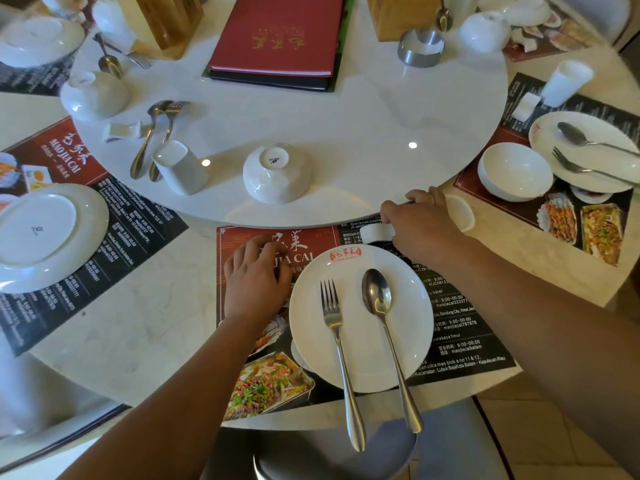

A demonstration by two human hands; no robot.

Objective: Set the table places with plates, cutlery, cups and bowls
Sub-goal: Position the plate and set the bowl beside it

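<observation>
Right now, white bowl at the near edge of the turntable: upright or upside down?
Upside down. The bowl rests rim-down on the turntable, foot ring and base stamp facing up.

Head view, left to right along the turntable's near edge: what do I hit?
Upside-down plate → white cup → upturned bowl → right hand, gripping a small white piece → upright bowl → plate with spoon and fork.
</observation>
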